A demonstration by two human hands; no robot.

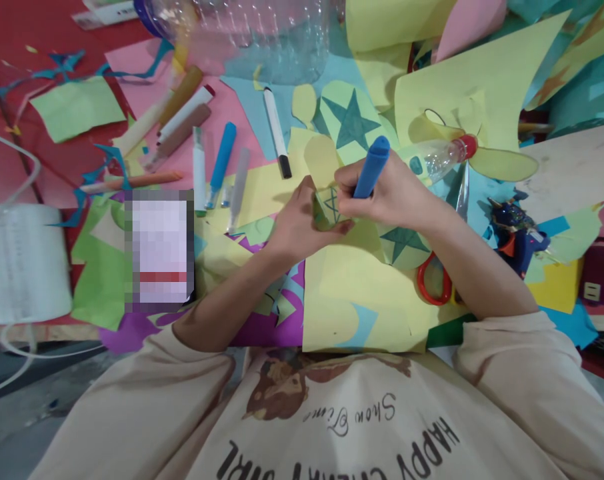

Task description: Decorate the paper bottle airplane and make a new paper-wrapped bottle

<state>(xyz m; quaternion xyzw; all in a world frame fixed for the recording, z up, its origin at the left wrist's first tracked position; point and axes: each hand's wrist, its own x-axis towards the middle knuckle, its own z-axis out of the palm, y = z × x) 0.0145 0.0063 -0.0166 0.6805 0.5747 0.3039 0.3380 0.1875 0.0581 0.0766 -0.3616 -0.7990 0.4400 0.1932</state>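
Note:
My right hand (pixel 369 193) is closed round a thick blue marker (pixel 371 170). The marker leans with its upper end away from me; its tip is hidden by the fingers. Between thumb and fingers, my left hand (pixel 302 227) steadies a small light green piece of paper (pixel 329 203) with a star outline drawn on it. Just beyond the hands lies a pale green paper with a dark green star (pixel 355 120). Another dark green star (pixel 406 241) shows below my right wrist. Beneath the hands spreads a yellow paper sheet (pixel 367 287).
Red-handled scissors (pixel 435 280) lie under my right forearm. A plastic bottle with yellow paper blades (pixel 442 160) rests at the right, a large clear bottle (pixel 262 37) at the back. Several markers, including a blue one (pixel 223 157), lie left. A white box-like device (pixel 27 267) has a cable.

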